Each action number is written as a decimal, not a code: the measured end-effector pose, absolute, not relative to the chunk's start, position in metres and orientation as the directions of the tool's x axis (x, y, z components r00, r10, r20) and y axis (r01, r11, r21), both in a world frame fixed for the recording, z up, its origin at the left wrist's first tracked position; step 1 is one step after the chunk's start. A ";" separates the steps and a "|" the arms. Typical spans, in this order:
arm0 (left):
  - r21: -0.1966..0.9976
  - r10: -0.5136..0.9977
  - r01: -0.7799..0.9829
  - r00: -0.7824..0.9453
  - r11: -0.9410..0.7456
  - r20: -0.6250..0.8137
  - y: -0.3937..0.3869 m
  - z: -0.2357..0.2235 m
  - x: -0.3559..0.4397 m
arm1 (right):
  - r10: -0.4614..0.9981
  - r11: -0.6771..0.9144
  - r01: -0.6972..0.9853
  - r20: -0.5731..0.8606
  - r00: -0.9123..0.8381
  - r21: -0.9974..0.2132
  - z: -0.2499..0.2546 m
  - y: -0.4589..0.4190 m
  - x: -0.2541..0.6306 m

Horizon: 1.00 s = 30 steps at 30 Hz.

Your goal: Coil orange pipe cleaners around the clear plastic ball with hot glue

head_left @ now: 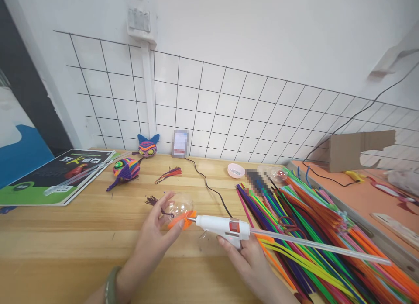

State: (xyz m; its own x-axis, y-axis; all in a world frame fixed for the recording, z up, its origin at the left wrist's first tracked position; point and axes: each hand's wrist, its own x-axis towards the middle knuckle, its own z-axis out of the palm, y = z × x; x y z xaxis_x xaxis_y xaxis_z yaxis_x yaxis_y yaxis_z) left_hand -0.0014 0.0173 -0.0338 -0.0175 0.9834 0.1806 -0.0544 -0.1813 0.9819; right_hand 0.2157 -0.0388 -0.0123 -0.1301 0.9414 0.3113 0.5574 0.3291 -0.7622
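Left hand (160, 227): partly closed, fingers curved about a clear ball (183, 202), thumb at its near side. The ball is held just above the tabletop (81, 238) or against it; which of the two cannot be determined. An orange piece (187, 221) sits on the lower side of the ball, next to the thumb. A dark tassel (151, 201) shows just beyond the fingers. A green bracelet (111, 285) is on the left wrist.

Right hand (244, 256): closed around the handle of a white glue gun (212, 224), fingers mostly hidden. The nozzle points left and meets the orange piece (contact, or a very slight gap, cannot be confirmed). A long translucent glue stick (321, 247) extends from the rear of the gun, over a spread of multicoloured pipe cleaners (304, 264) on the right.

Further back on the tabletop: a striped figure (127, 169) with a green eye, a blue-eared figure (148, 147) near the wall, a red and purple tassel (169, 174), and a pink bowl (235, 170) with small contents. A magazine (39, 192) lies at far left, clear sticks (78, 175) across it.
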 end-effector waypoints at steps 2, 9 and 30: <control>0.982 0.983 -0.058 -0.021 -0.181 0.180 0.017 -0.034 -0.001 | 0.939 0.333 0.560 0.319 -0.126 -0.759 -0.013 -0.038 0.216; 0.983 0.985 -0.064 -0.015 -0.172 0.172 0.016 -0.033 -0.002 | 0.943 0.321 0.572 0.309 -0.122 -0.755 -0.014 -0.037 0.216; 0.982 0.983 -0.043 -0.045 -0.181 0.179 0.016 -0.032 0.000 | 0.949 0.310 0.556 0.291 -0.125 -0.771 -0.013 -0.038 0.216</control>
